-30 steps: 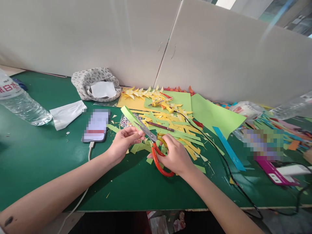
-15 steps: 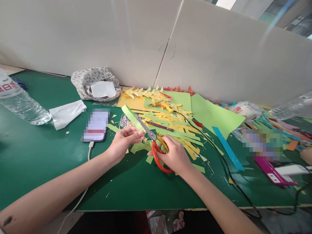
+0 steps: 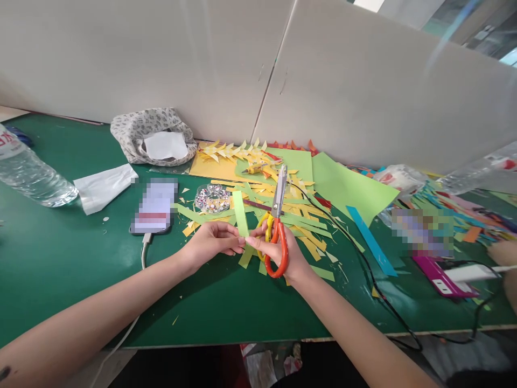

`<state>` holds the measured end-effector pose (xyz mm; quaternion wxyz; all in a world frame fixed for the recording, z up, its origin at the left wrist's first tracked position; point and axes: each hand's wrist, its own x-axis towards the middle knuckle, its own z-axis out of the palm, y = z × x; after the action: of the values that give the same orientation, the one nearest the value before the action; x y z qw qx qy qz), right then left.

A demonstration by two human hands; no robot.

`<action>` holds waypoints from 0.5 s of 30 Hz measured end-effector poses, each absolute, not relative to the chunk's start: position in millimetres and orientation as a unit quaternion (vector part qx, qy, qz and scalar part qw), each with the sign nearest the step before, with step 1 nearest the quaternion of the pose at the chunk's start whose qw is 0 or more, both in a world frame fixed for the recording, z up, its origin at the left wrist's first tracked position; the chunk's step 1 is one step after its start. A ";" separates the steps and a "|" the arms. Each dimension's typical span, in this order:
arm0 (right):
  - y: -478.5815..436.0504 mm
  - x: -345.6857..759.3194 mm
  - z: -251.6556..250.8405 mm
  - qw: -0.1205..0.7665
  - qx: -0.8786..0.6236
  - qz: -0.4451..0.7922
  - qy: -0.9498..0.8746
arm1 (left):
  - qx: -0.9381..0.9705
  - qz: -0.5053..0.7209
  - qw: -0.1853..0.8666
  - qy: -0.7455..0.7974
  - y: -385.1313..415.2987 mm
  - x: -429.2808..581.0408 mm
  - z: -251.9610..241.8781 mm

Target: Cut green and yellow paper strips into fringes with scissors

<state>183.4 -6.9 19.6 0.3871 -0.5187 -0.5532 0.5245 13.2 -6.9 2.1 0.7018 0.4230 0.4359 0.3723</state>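
Scissors (image 3: 277,209) are now pointing clear of the green strip (image 3: 239,210), seemingly pausing cutting: left hand (image 3: 213,243) pinching it, right hand (image 3: 296,260) gripping both.

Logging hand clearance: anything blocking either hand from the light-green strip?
Nothing visible. The left hand and right hand both have fingertips at the near end of the light-green strip. The scissors, held in the right hand, sit to the strip's right, not between.
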 end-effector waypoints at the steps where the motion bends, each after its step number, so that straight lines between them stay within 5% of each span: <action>1: -7.2 183.1 20.2 0.390 -0.512 0.534 -0.548 | 0.428 0.370 0.701 0.435 -7.0 13.0 2.9; 15: -8.4 184.6 22.2 0.376 -0.503 0.580 -0.519 | 0.450 0.428 0.648 0.441 -5.9 11.4 5.1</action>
<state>184.6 -8.4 22.2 0.3756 -0.5030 -0.5190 0.5802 11.4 -5.9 5.1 0.6478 0.4501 0.4414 0.4278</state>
